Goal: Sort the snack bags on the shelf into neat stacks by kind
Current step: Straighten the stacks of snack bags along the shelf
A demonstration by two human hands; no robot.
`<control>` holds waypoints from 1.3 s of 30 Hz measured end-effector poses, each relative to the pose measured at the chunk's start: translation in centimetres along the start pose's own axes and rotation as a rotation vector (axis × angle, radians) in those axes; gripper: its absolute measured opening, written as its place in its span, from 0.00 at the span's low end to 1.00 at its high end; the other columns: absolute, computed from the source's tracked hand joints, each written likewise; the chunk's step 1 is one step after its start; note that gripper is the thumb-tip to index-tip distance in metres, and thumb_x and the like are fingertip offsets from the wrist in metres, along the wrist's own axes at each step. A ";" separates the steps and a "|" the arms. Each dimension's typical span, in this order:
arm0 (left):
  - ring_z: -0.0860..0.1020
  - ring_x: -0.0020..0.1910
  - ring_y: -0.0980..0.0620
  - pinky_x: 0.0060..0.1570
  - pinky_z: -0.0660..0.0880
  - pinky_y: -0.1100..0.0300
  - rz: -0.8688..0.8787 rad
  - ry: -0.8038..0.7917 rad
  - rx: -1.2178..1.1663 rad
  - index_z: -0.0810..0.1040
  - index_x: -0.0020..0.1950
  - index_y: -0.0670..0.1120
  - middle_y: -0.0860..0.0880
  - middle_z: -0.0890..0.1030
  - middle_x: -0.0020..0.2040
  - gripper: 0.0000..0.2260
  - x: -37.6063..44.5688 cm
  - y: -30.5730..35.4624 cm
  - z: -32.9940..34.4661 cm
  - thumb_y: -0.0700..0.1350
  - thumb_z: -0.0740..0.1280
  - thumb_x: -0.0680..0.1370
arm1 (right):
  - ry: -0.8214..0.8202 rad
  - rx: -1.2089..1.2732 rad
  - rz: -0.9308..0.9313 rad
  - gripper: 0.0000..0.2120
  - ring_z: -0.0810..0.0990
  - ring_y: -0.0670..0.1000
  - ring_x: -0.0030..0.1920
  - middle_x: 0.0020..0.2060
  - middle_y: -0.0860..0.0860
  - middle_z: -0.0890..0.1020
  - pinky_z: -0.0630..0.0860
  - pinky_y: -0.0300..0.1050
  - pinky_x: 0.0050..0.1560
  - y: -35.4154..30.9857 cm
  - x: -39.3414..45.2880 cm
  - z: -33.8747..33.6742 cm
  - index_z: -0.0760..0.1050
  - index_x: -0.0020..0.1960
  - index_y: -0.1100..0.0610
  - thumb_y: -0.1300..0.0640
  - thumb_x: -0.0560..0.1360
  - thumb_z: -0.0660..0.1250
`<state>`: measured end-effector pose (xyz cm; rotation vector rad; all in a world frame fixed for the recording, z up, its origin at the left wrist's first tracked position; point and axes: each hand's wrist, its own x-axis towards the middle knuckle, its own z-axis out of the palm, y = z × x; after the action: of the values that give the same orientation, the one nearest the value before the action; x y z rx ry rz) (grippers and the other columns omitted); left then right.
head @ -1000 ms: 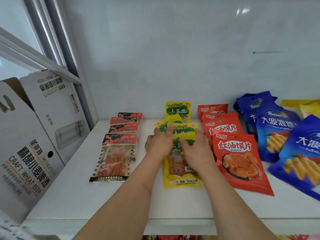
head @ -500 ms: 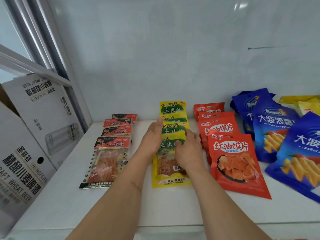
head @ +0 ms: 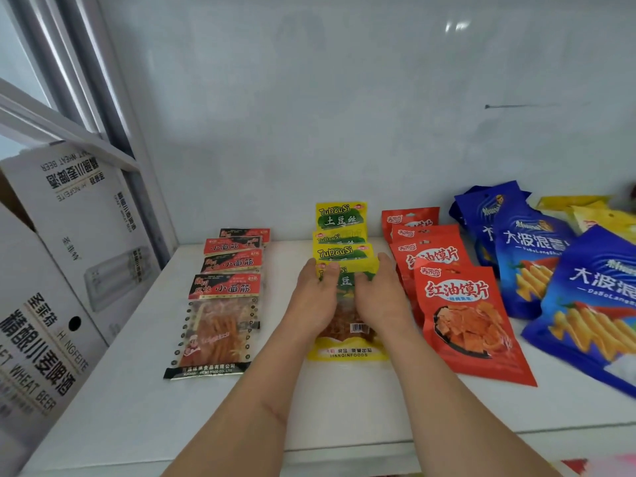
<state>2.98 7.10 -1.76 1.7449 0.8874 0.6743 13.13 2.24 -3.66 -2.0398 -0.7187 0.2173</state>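
Both hands (head: pixel 347 297) flat, seemingly pressing, on yellow bag (head: pixel 347 351).

Four bag rows (head: pixel 342 249) on shelf (head: pixel 137 390)

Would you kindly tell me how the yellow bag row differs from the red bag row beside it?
Both hands, left hand and right hand, rest on the yellow bag row; the red bag row lies untouched. The yellow bags are narrower than the red ones. Both rows overlap front to back on the shelf.
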 end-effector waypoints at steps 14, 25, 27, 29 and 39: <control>0.41 0.80 0.43 0.76 0.47 0.40 0.132 -0.115 0.859 0.48 0.81 0.55 0.51 0.43 0.82 0.38 -2.9 -2.0 2.1 0.72 0.50 0.77 | -0.194 -0.554 -0.302 0.30 0.57 0.58 0.78 0.79 0.54 0.58 0.59 0.61 0.74 -3.6 9.4 0.0 0.57 0.79 0.52 0.39 0.81 0.51; 0.42 0.80 0.42 0.77 0.44 0.42 0.094 -0.106 1.026 0.44 0.81 0.57 0.51 0.42 0.82 0.40 -2.6 -2.5 2.4 0.74 0.42 0.73 | -0.399 -0.669 -0.272 0.38 0.59 0.58 0.77 0.78 0.55 0.60 0.56 0.61 0.74 -1.2 12.1 2.5 0.56 0.79 0.50 0.29 0.77 0.42; 0.45 0.80 0.42 0.77 0.44 0.42 0.092 -0.110 1.031 0.44 0.81 0.57 0.51 0.43 0.82 0.40 -2.5 -2.5 2.5 0.73 0.43 0.73 | -0.402 -0.643 -0.266 0.37 0.58 0.58 0.77 0.78 0.55 0.60 0.56 0.61 0.73 -0.9 12.0 2.7 0.56 0.79 0.50 0.30 0.78 0.41; 0.47 0.80 0.41 0.77 0.46 0.43 0.106 -0.102 1.036 0.45 0.81 0.57 0.51 0.44 0.82 0.39 -2.6 -2.4 2.5 0.73 0.44 0.74 | -0.397 -0.626 -0.275 0.35 0.61 0.59 0.76 0.77 0.56 0.63 0.58 0.61 0.72 -1.0 12.0 2.7 0.59 0.78 0.49 0.31 0.79 0.41; 0.79 0.62 0.38 0.56 0.78 0.42 0.197 0.014 1.058 0.76 0.70 0.53 0.47 0.77 0.70 0.36 -3.3 -2.9 1.8 0.72 0.43 0.77 | -0.427 -0.499 -0.284 0.35 0.67 0.56 0.73 0.74 0.53 0.69 0.63 0.55 0.72 -2.3 12.0 1.9 0.65 0.75 0.51 0.33 0.80 0.39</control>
<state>1.78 4.05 -5.17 2.7871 1.2010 0.3284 21.18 11.35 -1.33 -2.3478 -1.4331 0.3394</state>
